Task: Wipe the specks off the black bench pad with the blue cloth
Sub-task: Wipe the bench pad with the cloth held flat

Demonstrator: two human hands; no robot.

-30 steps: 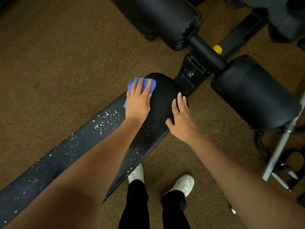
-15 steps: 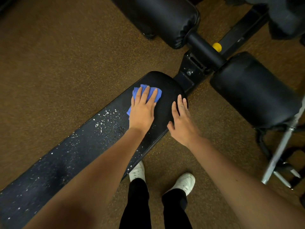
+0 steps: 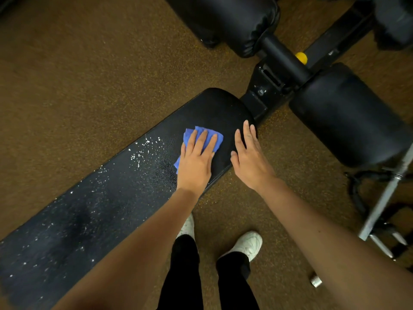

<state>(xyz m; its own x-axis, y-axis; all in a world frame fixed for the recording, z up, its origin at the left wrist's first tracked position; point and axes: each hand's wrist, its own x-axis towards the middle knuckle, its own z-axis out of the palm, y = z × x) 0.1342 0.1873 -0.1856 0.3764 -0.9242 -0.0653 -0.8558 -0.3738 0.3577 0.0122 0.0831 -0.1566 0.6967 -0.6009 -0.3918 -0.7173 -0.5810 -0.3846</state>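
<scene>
Your left hand [image 3: 196,161] lies flat on the blue cloth [image 3: 202,139], fingers straight and slightly fanned, palm pressing the fabric onto the black bench pad [image 3: 138,186]; nothing is pinched, so the cloth is held only by downward pressure, which suits a sliding wipe. The cloth sits toward the far, rounded end of the pad, with bunched folds showing beyond the fingertips and one corner poking out at the left of the wrist. Your right hand [image 3: 250,161] is open too, fingers straight and close together, resting on the pad's right edge just beside the cloth, probably to brace you while you lean over. The pad beyond the cloth looks free of marks. White specks [image 3: 143,151] begin just left of the cloth and scatter down the near length of the pad, thinner toward the bottom left. Judgement: most of the surface is yet to be wiped. The speckled brown floor [image 3: 89,86] and your white shoes [image 3: 248,243] sit below the pad's right side.
</scene>
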